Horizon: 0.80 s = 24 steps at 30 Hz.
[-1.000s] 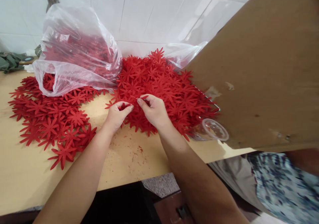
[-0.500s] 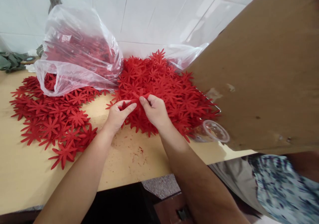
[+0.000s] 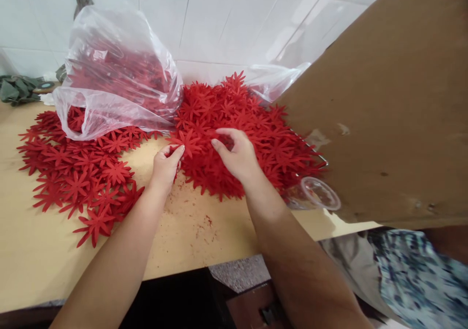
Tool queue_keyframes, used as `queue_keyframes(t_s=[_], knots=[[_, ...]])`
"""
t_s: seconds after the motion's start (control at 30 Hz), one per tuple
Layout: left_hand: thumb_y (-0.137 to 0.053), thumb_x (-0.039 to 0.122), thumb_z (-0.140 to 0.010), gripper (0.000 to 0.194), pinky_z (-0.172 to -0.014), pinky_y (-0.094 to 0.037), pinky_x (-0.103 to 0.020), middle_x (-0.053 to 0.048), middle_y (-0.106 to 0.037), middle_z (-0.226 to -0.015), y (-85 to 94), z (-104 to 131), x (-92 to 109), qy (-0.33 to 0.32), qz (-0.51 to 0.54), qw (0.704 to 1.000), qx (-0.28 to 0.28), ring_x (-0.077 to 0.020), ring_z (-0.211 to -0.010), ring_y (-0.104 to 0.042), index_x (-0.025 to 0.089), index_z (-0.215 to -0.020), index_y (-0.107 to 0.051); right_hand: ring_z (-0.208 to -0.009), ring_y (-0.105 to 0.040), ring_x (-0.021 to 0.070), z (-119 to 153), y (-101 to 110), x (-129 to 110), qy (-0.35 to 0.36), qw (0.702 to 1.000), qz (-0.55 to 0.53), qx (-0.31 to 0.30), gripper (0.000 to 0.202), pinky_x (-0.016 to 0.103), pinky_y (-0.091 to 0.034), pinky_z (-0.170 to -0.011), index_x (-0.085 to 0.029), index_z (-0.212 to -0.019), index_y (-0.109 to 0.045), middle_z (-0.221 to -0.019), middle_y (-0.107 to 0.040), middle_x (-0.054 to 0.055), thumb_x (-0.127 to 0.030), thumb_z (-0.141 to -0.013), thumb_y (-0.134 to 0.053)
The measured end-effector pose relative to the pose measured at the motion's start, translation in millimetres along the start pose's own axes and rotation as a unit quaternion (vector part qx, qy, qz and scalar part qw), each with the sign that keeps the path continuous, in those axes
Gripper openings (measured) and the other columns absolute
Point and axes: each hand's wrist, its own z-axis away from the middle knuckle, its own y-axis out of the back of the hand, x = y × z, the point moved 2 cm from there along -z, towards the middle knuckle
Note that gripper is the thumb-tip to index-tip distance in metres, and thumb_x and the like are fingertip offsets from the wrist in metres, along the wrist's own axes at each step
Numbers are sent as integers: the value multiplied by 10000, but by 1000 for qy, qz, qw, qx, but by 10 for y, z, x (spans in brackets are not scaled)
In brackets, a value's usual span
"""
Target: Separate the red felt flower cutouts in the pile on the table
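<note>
Left hand (image 3: 165, 165) pinches one red star-shaped felt flower (image 3: 190, 143) at the near edge of the heaped red flower pile (image 3: 248, 124). Right hand (image 3: 236, 156), fingers curled and holding nothing clear, rests on that pile. Separating seems underway; next needs a clean single-piece lift.

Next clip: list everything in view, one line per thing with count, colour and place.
flower in left hand: one, red, at pile's near-left edge
flower pile: many, red, table centre
spread flowers: many, red, table left
plastic bag: one, clear, holding red flowers, back left
cardboard sheet: one, brown, right
plastic cup: one, clear, beside pile
table: one, tan
green fabric: dark green, far left
left hand: pinching flower
right hand: on pile
</note>
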Motion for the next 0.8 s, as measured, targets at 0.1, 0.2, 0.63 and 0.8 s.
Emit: queue_keyframes(t_s=[0.1, 0.2, 0.63, 0.8], knots=[[-629, 294, -654, 160, -457, -276, -191, 73, -453, -482, -27, -1, -31, -12, -10, 1000, -18, -38, -436, -359, 168, -640, -531, -1035, -509, 270, -35, 49, -10, 36, 996, 64, 51, 467, 456, -388, -886, -174, -1019, -599, -1072, -576, 139, -479, -667, -624], [-665, 307, -625, 177, -529, -351, -193, 47, -517, -539, -61, 11, -38, -14, -8, 999, -46, -56, -521, -433, 164, -636, -561, -879, -570, 219, 11, -61, -141, 28, 997, -25, -62, 377, 385, -447, -778, -191, -927, -625, -929, -634, 94, -494, -708, -573], [-619, 330, -695, 172, -569, -390, -190, 8, -598, -641, -30, 13, -26, 10, -28, 999, -28, -69, -578, -484, 162, -668, -638, -438, -258, 72, -20, -104, -96, -96, 986, -129, -38, 367, 249, -208, -444, -216, -500, -282, -459, -282, -57, -336, -800, -455], [-536, 442, -758, 299, -531, -392, -200, -10, -604, -627, -39, 55, 8, 84, 22, 996, -35, -83, -565, -525, 167, -726, -649, -602, -462, 140, -125, -11, 92, -77, 994, -54, 60, 183, 304, -397, -581, -208, -651, -468, -635, -497, 9, -357, -738, -530]])
